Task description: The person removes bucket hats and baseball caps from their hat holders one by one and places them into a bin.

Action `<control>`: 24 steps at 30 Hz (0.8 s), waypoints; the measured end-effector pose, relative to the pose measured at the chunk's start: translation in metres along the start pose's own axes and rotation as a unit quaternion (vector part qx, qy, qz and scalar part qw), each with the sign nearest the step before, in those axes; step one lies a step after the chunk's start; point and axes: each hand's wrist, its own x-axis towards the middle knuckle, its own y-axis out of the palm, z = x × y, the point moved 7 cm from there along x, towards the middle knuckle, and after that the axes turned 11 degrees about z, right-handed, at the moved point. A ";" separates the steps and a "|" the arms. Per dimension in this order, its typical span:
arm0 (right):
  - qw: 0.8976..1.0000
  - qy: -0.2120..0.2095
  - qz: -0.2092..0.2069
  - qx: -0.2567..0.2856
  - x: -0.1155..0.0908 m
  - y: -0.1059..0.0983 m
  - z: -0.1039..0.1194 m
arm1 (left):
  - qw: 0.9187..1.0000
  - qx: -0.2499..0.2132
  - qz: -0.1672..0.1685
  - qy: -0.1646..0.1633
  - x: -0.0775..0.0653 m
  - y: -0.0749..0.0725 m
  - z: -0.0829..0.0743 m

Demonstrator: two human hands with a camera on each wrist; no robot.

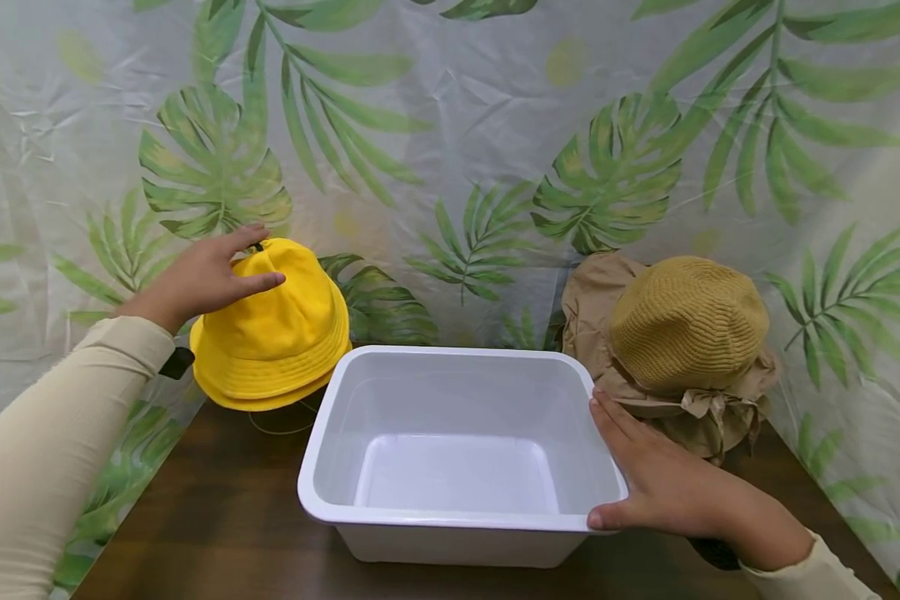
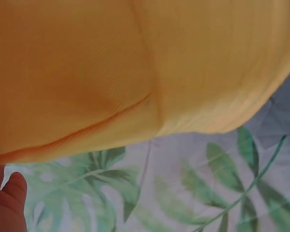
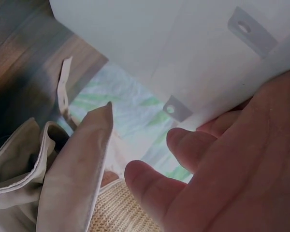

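My left hand (image 1: 213,275) is at the crown of a yellow bucket hat (image 1: 285,333), thumb stretched across its front and fingers near its top. In the left wrist view the yellow cloth (image 2: 111,63) fills the upper part, with fingertips (image 2: 15,186) at the lower left. A thin cord (image 1: 281,431) hangs below the brim. My right hand (image 1: 667,479) rests against the right side of a white plastic tub (image 1: 457,521), thumb at its front right corner and fingers extended along the rim. The tub's visible inside holds nothing.
Right of the tub, a mustard knitted hat (image 1: 690,325) sits on a tan cloth hat (image 1: 592,308) with a tied bow. The brown wooden table (image 1: 217,517) lies beneath everything. A leaf-printed sheet (image 1: 487,125) hangs close behind.
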 end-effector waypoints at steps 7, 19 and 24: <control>1.000 -0.009 -0.009 -0.014 0.001 0.000 0.001 | 0.999 -0.028 -0.016 -0.007 0.002 0.009 0.008; 0.999 -0.019 -0.021 -0.022 0.002 0.001 0.001 | 0.994 -0.092 -0.044 -0.030 0.004 0.016 0.013; 1.000 -0.015 -0.019 -0.014 0.002 0.002 -0.001 | 0.993 -0.097 -0.056 -0.032 0.007 0.019 0.012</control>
